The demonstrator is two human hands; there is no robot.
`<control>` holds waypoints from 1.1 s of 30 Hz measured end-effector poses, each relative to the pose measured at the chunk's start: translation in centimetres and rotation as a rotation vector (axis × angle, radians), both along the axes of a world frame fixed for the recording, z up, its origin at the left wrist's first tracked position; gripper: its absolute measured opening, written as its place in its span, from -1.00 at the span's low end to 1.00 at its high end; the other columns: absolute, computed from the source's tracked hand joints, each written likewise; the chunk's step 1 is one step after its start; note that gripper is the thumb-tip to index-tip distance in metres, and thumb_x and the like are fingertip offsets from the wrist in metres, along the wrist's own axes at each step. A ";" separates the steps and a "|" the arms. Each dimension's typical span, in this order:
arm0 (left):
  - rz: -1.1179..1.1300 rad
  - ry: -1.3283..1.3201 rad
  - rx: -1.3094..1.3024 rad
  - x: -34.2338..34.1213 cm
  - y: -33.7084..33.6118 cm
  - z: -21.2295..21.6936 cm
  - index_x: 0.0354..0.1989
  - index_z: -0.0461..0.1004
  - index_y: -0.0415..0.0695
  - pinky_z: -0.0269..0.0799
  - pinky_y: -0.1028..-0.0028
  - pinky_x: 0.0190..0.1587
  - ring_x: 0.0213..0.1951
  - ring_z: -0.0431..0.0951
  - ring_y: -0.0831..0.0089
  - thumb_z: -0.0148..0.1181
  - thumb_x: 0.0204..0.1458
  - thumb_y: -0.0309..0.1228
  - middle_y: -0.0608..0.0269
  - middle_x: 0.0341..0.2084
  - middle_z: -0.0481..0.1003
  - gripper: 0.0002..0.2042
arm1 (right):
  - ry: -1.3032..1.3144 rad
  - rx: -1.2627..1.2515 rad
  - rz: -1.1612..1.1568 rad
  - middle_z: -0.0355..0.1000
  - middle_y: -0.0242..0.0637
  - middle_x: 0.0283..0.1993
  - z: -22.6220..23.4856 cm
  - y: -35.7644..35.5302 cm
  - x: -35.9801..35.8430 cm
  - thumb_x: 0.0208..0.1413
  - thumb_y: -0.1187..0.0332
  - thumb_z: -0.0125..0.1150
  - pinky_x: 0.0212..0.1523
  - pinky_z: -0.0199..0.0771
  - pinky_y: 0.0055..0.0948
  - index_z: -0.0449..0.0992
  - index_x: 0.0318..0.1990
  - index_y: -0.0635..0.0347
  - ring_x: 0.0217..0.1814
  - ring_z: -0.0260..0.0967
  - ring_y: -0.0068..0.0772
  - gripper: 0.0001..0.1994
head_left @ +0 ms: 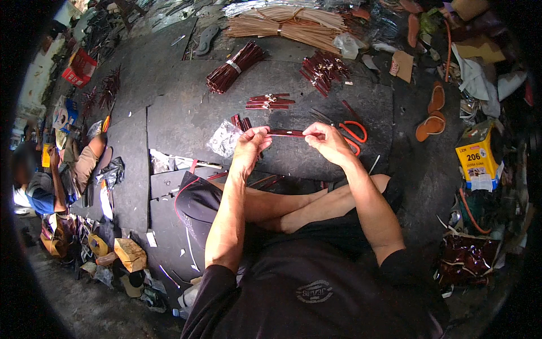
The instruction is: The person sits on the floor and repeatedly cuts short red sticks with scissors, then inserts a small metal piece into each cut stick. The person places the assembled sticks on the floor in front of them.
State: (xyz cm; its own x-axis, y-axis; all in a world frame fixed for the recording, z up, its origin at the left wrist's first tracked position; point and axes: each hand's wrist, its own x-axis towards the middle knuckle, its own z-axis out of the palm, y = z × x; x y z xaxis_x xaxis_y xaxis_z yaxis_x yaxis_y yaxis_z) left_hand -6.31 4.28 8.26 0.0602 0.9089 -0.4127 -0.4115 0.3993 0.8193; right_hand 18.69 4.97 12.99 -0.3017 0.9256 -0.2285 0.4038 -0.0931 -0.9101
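A short dark red glossy strap (287, 133) with a small shiny spot is stretched level between my hands. My left hand (252, 145) pinches its left end, and my right hand (328, 142) pinches the right end. Just right of my right hand lie scissors with orange handles (354, 134), their blades pointing away to the left. Beyond the strap sits a small stack of similar red straps (269, 102). Beside my left hand are a crumpled clear plastic bag (223, 139) and a few more red pieces (241, 122).
Farther off lie a banded bundle of red strips (235, 66), a pile of red straps (326, 72) and long tan strips (285, 27). Orange sandals (432, 120) and a yellow can (477, 152) stand at right. Another person (45, 181) sits at far left near scraps and boxes.
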 end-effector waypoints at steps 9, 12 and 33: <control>-0.044 0.359 0.292 1.1 -1.6 3.4 0.00 0.47 -0.18 0.40 0.59 -0.17 -0.30 0.50 0.62 0.13 0.22 -0.42 0.41 -0.38 0.52 -0.78 | -0.454 0.379 0.137 0.56 -0.27 -0.24 3.6 -0.4 -2.8 0.06 0.11 0.31 0.23 0.09 0.00 0.55 -0.14 0.11 -0.04 0.48 -0.19 -0.68; -0.002 0.355 0.332 1.4 -2.2 4.9 0.00 0.47 -0.18 0.38 0.60 -0.17 -0.30 0.48 0.63 0.13 0.22 -0.42 0.41 -0.38 0.50 -0.78 | -0.547 0.559 0.073 0.56 -0.32 -0.18 4.7 -1.0 -3.0 0.07 0.06 0.28 0.33 -0.21 0.23 0.57 -0.19 0.07 0.07 0.41 -0.25 -0.69; 0.064 0.371 0.348 -0.2 -2.7 12.1 -0.03 0.46 -0.20 0.33 0.68 -0.35 -0.43 0.39 0.70 0.13 0.16 -0.55 0.44 -0.41 0.47 -0.79 | 0.232 -0.140 0.205 0.49 -0.32 -0.41 8.6 -1.7 0.7 0.29 0.32 0.07 -0.32 0.48 -0.57 0.55 -0.23 0.39 -0.39 0.42 -0.61 -0.74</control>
State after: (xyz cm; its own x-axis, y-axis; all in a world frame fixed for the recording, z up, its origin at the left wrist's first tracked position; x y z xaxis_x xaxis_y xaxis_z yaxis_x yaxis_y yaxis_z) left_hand -6.52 1.59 20.38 -0.0928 0.9934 -0.0680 -0.0823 0.0604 0.9948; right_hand 19.42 3.27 21.63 -0.5369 0.8048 -0.2531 0.2112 -0.1623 -0.9639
